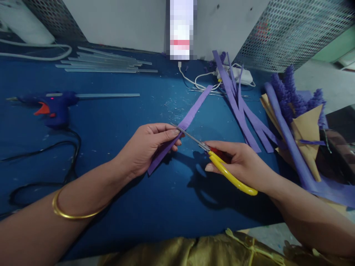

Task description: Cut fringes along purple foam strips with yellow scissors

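Note:
A long purple paper strip (194, 109) is pinched between the thumb and fingers of my left hand (151, 142), its lower end hanging below the palm. My right hand (241, 160) is closed round yellow-handled scissors (231, 177). The metal blades reach left to the strip, right by my left thumb, and lie across it; whether they cut into it I cannot tell. More purple strips (234, 99) lie loosely crossed to the right, beyond my right hand.
A blue glue gun (59, 107) with a glue stick in it stands at left, its black cord curling below. Glue sticks (108, 62) lie at the back. A white charger (244, 76) and cable sit behind the strips. Purple flowers (291, 92) and brown paper (307, 129) crowd the right edge.

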A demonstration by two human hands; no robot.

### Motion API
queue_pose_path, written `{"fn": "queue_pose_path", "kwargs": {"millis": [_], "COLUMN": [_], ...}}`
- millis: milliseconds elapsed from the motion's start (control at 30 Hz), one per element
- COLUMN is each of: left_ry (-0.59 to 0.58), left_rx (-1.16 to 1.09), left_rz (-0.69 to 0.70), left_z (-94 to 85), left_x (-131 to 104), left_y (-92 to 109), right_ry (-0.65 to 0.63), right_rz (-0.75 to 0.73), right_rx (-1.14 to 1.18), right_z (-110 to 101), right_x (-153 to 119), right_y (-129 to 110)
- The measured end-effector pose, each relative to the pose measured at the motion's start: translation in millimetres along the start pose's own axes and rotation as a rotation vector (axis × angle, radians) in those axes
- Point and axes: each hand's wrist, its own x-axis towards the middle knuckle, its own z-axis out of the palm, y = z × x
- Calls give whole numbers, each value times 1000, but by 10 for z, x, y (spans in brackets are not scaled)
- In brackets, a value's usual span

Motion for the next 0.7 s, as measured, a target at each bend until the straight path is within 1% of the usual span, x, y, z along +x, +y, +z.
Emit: {"fn": "queue_pose_path", "kwargs": {"millis": [200, 400, 533, 700], "left_ry": [18, 51, 52, 57], "left_rx": [54, 23, 23, 29], "left_rz": [27, 39, 35, 32], "left_z": [-10, -1, 8, 7], "left_x": [5, 13, 14, 6], "left_y": [-41, -37, -32, -37], "right_ry": [40, 116, 117, 83], "right_rz": [-11, -87, -96, -86], "right_rx": [-69, -221, -255, -223], "right_z": [1, 21, 16, 3], "right_x": [7, 21, 22, 5], "right_y": [36, 24, 9, 9]}}
